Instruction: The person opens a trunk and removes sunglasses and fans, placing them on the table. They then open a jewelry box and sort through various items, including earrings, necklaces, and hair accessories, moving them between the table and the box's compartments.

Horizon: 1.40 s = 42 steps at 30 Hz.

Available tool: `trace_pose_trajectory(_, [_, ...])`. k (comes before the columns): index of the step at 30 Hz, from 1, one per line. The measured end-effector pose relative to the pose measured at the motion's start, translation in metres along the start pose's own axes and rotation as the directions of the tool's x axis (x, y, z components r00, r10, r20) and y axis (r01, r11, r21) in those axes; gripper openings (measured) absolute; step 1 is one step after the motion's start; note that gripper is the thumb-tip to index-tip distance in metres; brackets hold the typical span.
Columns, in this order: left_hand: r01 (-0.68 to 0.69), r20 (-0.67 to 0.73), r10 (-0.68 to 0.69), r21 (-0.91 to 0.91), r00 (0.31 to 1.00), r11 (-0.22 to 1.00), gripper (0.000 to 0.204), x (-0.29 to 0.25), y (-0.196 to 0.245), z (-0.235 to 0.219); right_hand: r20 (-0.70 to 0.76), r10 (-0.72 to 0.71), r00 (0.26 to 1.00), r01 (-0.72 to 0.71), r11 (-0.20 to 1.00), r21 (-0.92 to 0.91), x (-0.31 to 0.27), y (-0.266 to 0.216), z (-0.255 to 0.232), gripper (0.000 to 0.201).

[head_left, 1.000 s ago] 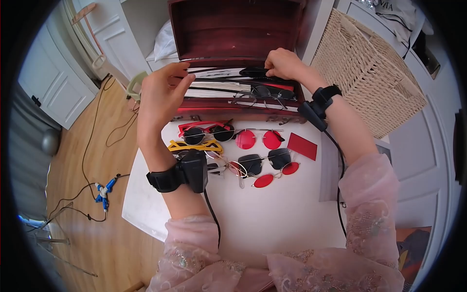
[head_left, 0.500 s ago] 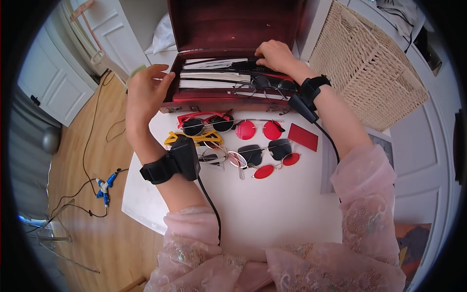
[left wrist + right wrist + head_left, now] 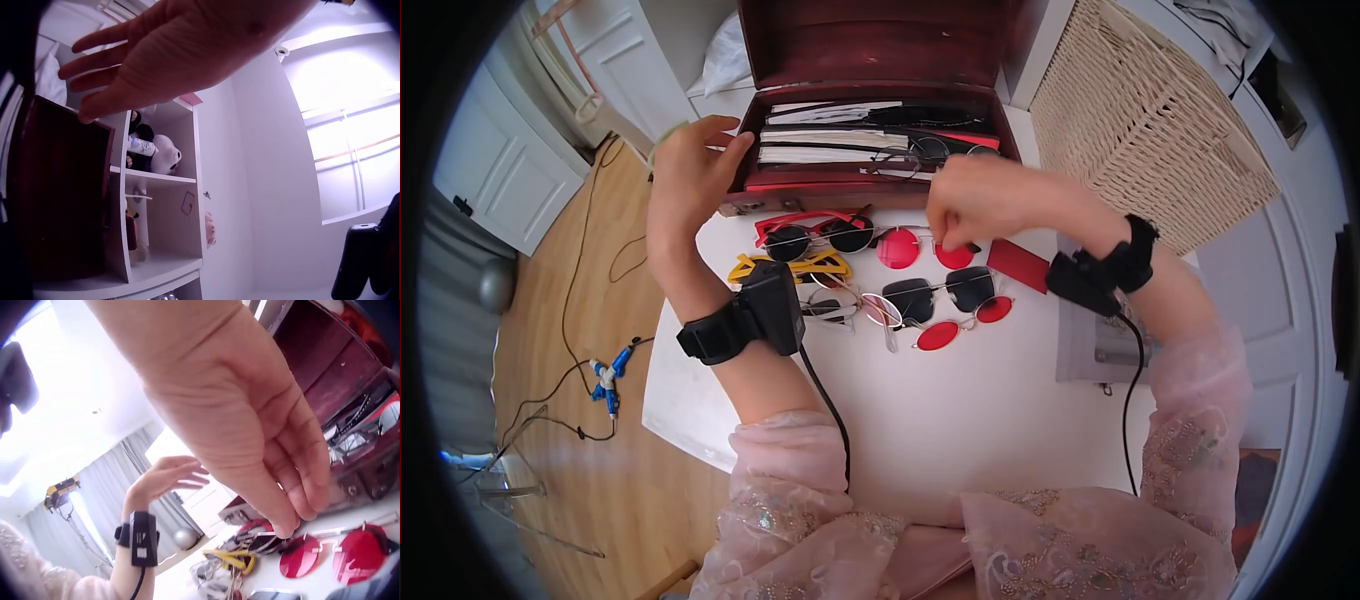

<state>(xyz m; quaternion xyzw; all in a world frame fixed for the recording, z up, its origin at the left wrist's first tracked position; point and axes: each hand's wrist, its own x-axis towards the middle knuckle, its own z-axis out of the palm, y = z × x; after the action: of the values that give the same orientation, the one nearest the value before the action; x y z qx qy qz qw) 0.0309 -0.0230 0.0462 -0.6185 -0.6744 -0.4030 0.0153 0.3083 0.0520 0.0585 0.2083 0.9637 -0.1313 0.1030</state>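
My right hand (image 3: 1000, 200) hangs over the round red sunglasses (image 3: 897, 248), fingers bent downward and nothing visible in its grasp. In the right wrist view its fingertips are close above those red lenses (image 3: 359, 553); contact cannot be told. My left hand (image 3: 685, 175) is raised at the left end of the open dark red chest (image 3: 830, 198), fingers spread and holding nothing. Inside the chest are white-edged, book-like items (image 3: 825, 155) and thin-framed glasses (image 3: 928, 151). In front lie round black sunglasses (image 3: 850, 234), a yellow frame (image 3: 828, 264), dark-lensed sunglasses (image 3: 970, 287) and oval red ones (image 3: 937, 335).
A red flat case (image 3: 1018, 266) lies near my right wrist on the white table (image 3: 940, 430). The woven basket (image 3: 1150, 130) stands right of the chest. Cables and a blue-and-white plug block (image 3: 608, 380) are on the wooden floor at left.
My right hand has moved from the chest's back right toward me, over the red sunglasses. My left hand has shifted left, away from the chest's contents, and the view has tilted slightly.
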Motion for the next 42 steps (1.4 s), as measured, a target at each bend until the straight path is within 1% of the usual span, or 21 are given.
trace_pose_trajectory(1, [0.017,0.017,-0.017,-0.018,1.000,1.000,0.028,0.000,0.004,-0.001,0.048,-0.055,0.997,0.054,0.999,0.005,-0.003,-0.004,0.008,0.013])
trace_pose_trajectory(2, [0.034,0.034,-0.033,-0.034,0.999,0.999,0.028,0.000,0.006,-0.002,0.047,-0.052,0.998,0.052,0.999,0.004,-0.005,-0.005,0.017,0.013])
trace_pose_trajectory(4, [0.015,0.029,-0.015,-0.030,0.999,0.999,0.028,0.000,0.007,-0.001,-0.007,-0.072,0.997,0.071,0.997,-0.018,-0.008,-0.006,0.034,0.014])
trace_pose_trajectory(6, [0.000,0.022,0.000,-0.025,1.000,1.000,0.028,-0.001,0.009,-0.002,0.001,-0.069,0.998,0.069,0.997,-0.033,-0.009,-0.008,0.042,0.014])
trace_pose_trajectory(8, [0.040,0.033,-0.040,0.003,0.999,0.999,0.028,-0.002,0.012,-0.004,0.073,-0.026,0.997,0.029,0.999,-0.044,-0.010,-0.010,0.047,0.015])
trace_pose_trajectory(10, [0.037,0.027,-0.037,-0.003,0.999,0.999,0.029,-0.001,0.006,-0.004,0.056,-0.036,0.998,0.039,0.998,-0.058,-0.008,-0.003,0.060,0.014])
trace_pose_trajectory(12, [0.034,0.018,-0.034,-0.008,0.999,0.999,0.029,-0.001,0.000,-0.002,0.027,-0.065,0.998,0.066,0.997,-0.040,-0.008,0.000,0.063,0.011])
trace_pose_trajectory(16, [0.032,0.014,-0.032,0.001,0.999,0.999,0.028,-0.004,0.007,-0.004,0.043,-0.063,0.997,0.065,0.997,-0.039,-0.009,-0.001,0.058,0.009])
trace_pose_trajectory(19, [0.031,0.027,-0.031,-0.004,0.999,1.000,0.028,-0.004,0.010,-0.005,0.028,-0.073,0.997,0.072,0.997,0.018,-0.014,-0.002,0.051,0.008])
trace_pose_trajectory(21, [0.035,0.030,-0.035,-0.002,0.999,0.999,0.028,-0.004,0.009,-0.005,-0.029,-0.058,0.998,0.058,0.998,-0.014,-0.018,0.000,0.048,0.007])
trace_pose_trajectory(22, [0.030,0.030,-0.029,-0.013,0.999,0.999,0.028,-0.004,0.009,-0.005,-0.027,-0.058,0.998,0.058,0.998,-0.015,-0.020,0.000,0.045,0.007])
trace_pose_trajectory(24, [0.026,0.028,-0.025,-0.025,0.999,0.999,0.028,-0.004,0.009,-0.005,-0.046,-0.018,0.999,0.018,1.000,0.014,-0.024,-0.003,0.036,0.007])
trace_pose_trajectory(28, [0.026,0.051,-0.027,0.021,0.998,0.999,0.031,-0.003,0.008,-0.006,-0.084,-0.001,0.996,0.005,0.999,0.042,-0.028,-0.005,0.014,0.005])
trace_pose_trajectory(31, [0.002,0.027,-0.003,0.023,1.000,1.000,0.029,-0.004,0.008,-0.005,-0.209,-0.014,0.978,0.023,0.999,0.039,-0.028,-0.010,-0.007,0.007])
trace_pose_trajectory(32, [-0.017,0.005,0.017,0.022,1.000,1.000,0.027,-0.004,0.008,-0.004,-0.208,-0.014,0.978,0.022,0.999,0.039,-0.024,-0.010,-0.012,0.007])
trace_pose_trajectory(34, [0.011,0.021,-0.011,0.023,1.000,1.000,0.027,-0.003,0.010,-0.005,-0.299,-0.039,0.954,0.033,0.999,-0.027,-0.012,-0.008,-0.022,0.008])
trace_pose_trajectory(35, [0.038,0.035,-0.039,0.023,0.999,0.999,0.026,-0.002,0.011,-0.005,-0.301,-0.037,0.953,0.031,0.999,-0.024,-0.003,-0.007,-0.024,0.008])
trace_pose_trajectory(37, [0.032,0.025,-0.033,0.024,0.999,0.999,0.026,-0.002,0.011,-0.003,-0.414,-0.107,0.904,0.088,0.994,-0.064,0.019,-0.004,-0.028,0.009])
trace_pose_trajectory(38, [0.029,0.012,-0.029,0.023,0.999,0.999,0.025,-0.002,0.011,-0.003,-0.415,-0.107,0.904,0.089,0.994,-0.063,0.031,-0.003,-0.029,0.009])
trace_pose_trajectory(40, [0.048,0.007,-0.048,0.018,0.999,0.999,0.026,-0.002,0.010,-0.003,-0.440,-0.117,0.890,0.034,0.981,-0.192,0.059,-0.003,-0.031,0.008])
trace_pose_trajectory(42, [0.070,0.002,-0.070,0.017,0.998,0.997,0.026,-0.003,0.007,-0.003,-0.445,-0.107,0.889,0.013,0.978,-0.211,0.085,-0.006,-0.032,0.007])
